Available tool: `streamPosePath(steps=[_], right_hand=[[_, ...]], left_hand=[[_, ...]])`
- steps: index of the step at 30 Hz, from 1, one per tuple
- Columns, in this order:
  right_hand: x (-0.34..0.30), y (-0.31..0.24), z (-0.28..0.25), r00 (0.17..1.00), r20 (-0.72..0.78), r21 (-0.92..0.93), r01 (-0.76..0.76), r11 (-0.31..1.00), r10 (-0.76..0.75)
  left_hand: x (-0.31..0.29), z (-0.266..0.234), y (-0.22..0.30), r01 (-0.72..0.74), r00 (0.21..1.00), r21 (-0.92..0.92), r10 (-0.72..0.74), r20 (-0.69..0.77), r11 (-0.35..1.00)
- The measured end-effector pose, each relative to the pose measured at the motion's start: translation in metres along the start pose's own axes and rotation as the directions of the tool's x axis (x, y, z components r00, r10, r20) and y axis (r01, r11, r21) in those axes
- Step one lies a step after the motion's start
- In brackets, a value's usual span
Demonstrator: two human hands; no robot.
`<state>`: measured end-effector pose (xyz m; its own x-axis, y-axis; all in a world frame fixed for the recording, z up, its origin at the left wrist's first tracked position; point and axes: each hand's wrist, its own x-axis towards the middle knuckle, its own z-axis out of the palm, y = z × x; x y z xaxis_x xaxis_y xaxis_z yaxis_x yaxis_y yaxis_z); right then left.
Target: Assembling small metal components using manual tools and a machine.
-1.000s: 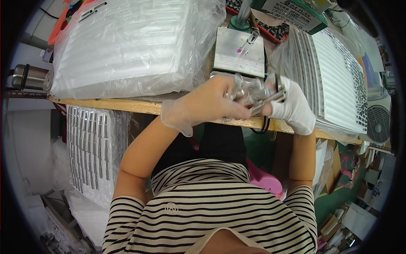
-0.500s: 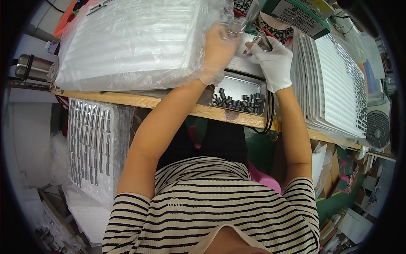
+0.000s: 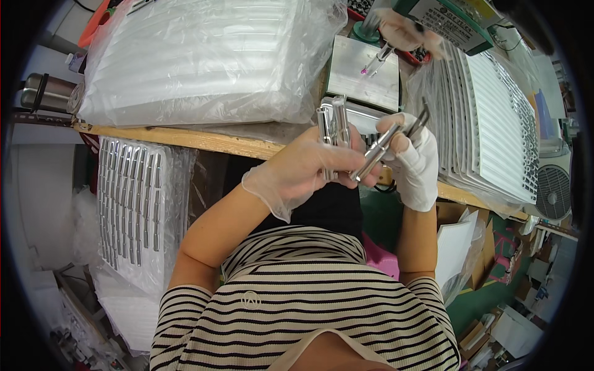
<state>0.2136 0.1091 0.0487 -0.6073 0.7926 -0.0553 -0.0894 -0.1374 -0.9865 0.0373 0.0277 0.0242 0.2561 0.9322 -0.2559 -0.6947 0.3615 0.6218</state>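
Observation:
My left hand [image 3: 300, 164], in a thin clear glove, is closed round several shiny metal tubes [image 3: 339, 120] that stand up from its fingers. My right hand [image 3: 417, 164] wears a white glove with some fingertips bare. It pinches another metal tube [image 3: 377, 151], whose lower end lies against my left fingers. Dark tweezers [image 3: 422, 117] stick out of the same right hand. Both hands are close together above the bench's front edge and hide most of the metal tray [image 3: 364, 117] behind them.
Beyond the tray lies a flat metal plate [image 3: 362, 74]. Over it, what looks like another person's hand [image 3: 402, 31] is blurred beside a pink-tipped tube [image 3: 378, 60]. Plastic-wrapped white trays [image 3: 204, 62] fill the left; stacked white sheets [image 3: 489, 123] and a green box [image 3: 448, 25] stand right.
Both hands have drawn back from the far plate toward my body, and the metal tubes now show clearly in them. The tray of small dark cylinders has become mostly hidden.

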Motion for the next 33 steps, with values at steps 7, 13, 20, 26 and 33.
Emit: streamPosePath(steps=[7,13,20,26,33], right_hand=[[-0.013,-0.007,0.029,0.968,-0.183,-0.221,0.131,0.966,-0.173],[-0.011,0.006,0.046,0.966,-0.179,-0.193,0.149,0.97,-0.184],[-0.021,0.002,0.062,0.995,0.086,-0.005,-0.047,0.999,0.047],[-0.035,0.023,0.087,0.993,0.069,-0.094,0.1,0.991,-0.094],[-0.046,0.06,0.104,0.988,0.151,-0.283,0.079,0.956,-0.037]], left_hand=[[-0.025,0.014,-0.01,-0.4,0.857,0.594,0.514,-0.026,0.698],[-0.041,0.013,-0.027,-0.448,0.797,0.507,0.586,-0.147,0.736],[-0.084,0.0,-0.022,-0.314,0.92,0.192,0.348,-0.183,0.93],[-0.113,-0.007,-0.042,-0.446,0.769,0.48,0.598,-0.225,0.755],[-0.229,-0.039,-0.057,-0.056,0.572,0.708,0.604,-0.555,0.704]])
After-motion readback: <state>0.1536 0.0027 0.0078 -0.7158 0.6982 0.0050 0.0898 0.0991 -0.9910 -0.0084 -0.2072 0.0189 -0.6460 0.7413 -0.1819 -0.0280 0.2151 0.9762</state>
